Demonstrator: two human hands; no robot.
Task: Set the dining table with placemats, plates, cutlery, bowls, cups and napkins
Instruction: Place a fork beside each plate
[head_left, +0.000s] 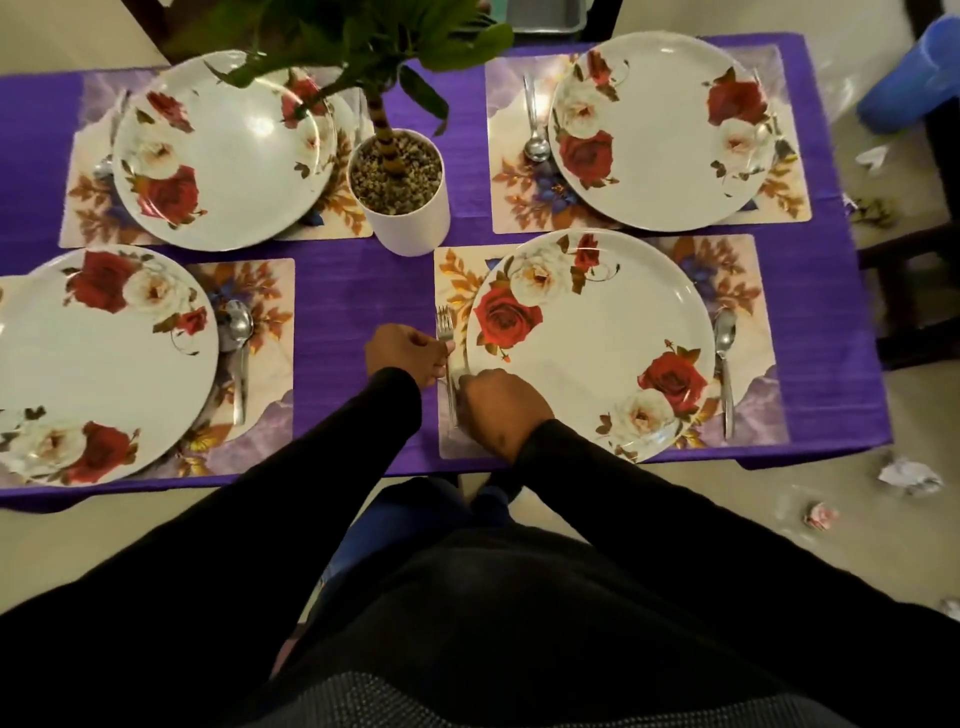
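Several floral placemats lie on the purple tablecloth (337, 306), each under a white rose-patterned plate. On the near right placemat (748, 270) sits a plate (592, 343), a spoon (725, 364) to its right and a fork (445, 332) to its left. My left hand (405, 358) pinches the fork near its neck. Beside it, my right hand (501, 405) grips the fork's handle at the plate's left rim. Spoons also lie by the near left plate (98, 358) and the far right plate (660, 124). The far left plate (223, 150) has cutlery partly hidden at its left.
A white pot with a green plant (400, 192) stands at the table's middle. A blue container (909, 73) stands on the floor at far right. Crumpled paper (909, 475) lies on the floor right of the table. Dark chairs flank the right side.
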